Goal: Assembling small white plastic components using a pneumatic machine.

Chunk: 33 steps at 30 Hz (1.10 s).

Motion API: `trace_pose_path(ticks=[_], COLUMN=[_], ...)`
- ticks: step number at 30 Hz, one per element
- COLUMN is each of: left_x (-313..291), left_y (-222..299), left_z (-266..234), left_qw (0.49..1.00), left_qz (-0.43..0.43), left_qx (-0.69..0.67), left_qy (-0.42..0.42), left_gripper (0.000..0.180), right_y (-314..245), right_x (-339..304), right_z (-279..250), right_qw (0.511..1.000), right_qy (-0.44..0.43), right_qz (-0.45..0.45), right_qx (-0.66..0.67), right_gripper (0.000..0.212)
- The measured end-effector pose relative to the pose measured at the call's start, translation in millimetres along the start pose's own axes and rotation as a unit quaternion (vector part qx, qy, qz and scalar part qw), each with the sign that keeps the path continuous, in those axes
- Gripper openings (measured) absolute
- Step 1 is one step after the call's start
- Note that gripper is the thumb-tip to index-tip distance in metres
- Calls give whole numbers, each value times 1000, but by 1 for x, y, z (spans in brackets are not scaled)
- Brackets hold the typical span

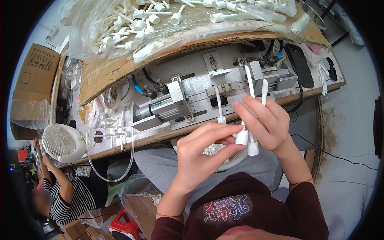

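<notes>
Your left hand [202, 154] has its grip nearly closed, thumb and fingertips pinching a white ribbed plastic cap [241, 138]; likely the easiest part to steady. Your right hand [268, 122] has a loosely curled grip on two slim white plastic sticks [250, 83], ends pointing away from you, probably so both stay separated. A second white ribbed plastic cap [253, 148] hangs just below that hand; can't tell which stick joins which cap. Another capped white stick [219, 105] overlaps the fixture's centre; can't tell if it's seated or in your left fingers. The silver metal fixture [182, 98] sits straight ahead on the tabletop [152, 140], presumably for short reach. Loose capped white sticks [140, 25] lie heaped beyond it above brown cardboard [102, 76], apparently for easy picking.
</notes>
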<state>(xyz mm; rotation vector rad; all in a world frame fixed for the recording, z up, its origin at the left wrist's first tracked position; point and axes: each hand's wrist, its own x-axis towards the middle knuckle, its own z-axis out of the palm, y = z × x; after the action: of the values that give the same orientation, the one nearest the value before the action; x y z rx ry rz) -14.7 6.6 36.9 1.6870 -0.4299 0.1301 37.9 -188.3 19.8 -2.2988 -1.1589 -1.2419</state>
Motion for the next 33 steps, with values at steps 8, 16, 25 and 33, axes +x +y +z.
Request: trace_pose_path(ticks=[8, 16, 25, 33], left_x=[-1, 12, 21, 11], left_y=[-5, -36, -33, -16], left_z=[1, 10, 8, 9], left_qw=[976, 875, 870, 963], left_qz=[74, 137, 111, 68], left_qx=[199, 462, 480, 260], left_qy=[38, 40, 21, 15], left_gripper=[37, 27, 26, 41], right_y=[24, 17, 12, 4], right_x=[-7, -8, -10, -7], right_z=[5, 6, 3, 1], right_qw=[999, 997, 997, 998], right_qy=[36, 44, 39, 16], right_qz=[20, 67, 69, 63], right_qx=[-21, 21, 12, -19], right_gripper=[41, 34, 40, 32])
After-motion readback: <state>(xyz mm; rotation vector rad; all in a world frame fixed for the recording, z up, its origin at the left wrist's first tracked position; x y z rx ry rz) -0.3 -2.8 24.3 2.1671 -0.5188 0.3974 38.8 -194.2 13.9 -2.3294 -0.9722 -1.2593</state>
